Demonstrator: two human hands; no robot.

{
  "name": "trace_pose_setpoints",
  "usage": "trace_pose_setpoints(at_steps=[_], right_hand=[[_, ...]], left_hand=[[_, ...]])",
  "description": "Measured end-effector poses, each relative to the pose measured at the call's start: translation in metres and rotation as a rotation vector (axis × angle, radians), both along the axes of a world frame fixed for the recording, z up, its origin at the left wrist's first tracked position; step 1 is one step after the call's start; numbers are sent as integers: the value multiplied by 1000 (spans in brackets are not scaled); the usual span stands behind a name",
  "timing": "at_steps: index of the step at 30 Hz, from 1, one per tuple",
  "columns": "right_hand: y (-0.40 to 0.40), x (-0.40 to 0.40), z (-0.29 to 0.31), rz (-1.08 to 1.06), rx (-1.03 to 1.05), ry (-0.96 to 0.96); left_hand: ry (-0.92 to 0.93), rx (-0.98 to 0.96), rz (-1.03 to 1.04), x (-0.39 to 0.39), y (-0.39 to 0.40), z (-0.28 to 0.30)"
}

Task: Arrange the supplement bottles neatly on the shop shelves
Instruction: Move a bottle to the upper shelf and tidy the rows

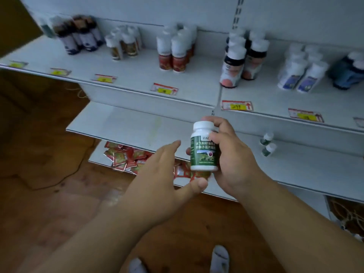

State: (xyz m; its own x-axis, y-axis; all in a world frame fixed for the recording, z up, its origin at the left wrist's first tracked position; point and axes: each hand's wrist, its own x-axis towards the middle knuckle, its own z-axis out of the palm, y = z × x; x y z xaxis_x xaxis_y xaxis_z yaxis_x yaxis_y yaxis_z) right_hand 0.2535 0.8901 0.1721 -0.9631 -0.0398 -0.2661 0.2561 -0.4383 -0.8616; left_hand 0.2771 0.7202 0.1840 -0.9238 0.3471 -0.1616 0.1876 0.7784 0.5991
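From the head camera, the right hand [234, 154] grips a green-labelled bottle [204, 147] upright, fingers curled round its white cap and side. It hangs in the air in front of the middle shelf [126, 125], well left of two small green bottles [267, 144] standing there. The left hand [163, 174] is just left of the bottle, fingers spread and holding nothing. This looks like the carrying step; the next move calls for setting the bottle down beside its two matches, label outward.
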Motion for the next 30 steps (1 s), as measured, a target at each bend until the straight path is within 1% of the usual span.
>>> trace_pose_setpoints(at_steps=[3,7,9,12,15,18,22,25,27,30], right_hand=[[-76,-5,25,86,57,65],[-177,-32,62,161,126,171],[-226,-50,79,243,149,237],[-301,-66,85,363,210,286],[-367,-91,85,391,328,376],[-410,-140,86,380,401,438],[-457,-226,83,360,534,510],[-498,-293,86,341,631,526],[-525,-330,88,337,686,548],[-561,-376,86,393,796,534]], left_hand=[[27,8,75,9,-73,22],[94,-25,172,-5,-169,51],[130,-17,245,-11,-214,62],[113,-50,314,-11,-285,70],[105,-78,371,-29,-345,77],[119,-92,385,-81,-385,75],[180,-152,418,-169,-432,62],[151,-217,478,-227,-472,67],[139,-266,483,-262,-499,69],[110,-278,480,-316,-532,66]])
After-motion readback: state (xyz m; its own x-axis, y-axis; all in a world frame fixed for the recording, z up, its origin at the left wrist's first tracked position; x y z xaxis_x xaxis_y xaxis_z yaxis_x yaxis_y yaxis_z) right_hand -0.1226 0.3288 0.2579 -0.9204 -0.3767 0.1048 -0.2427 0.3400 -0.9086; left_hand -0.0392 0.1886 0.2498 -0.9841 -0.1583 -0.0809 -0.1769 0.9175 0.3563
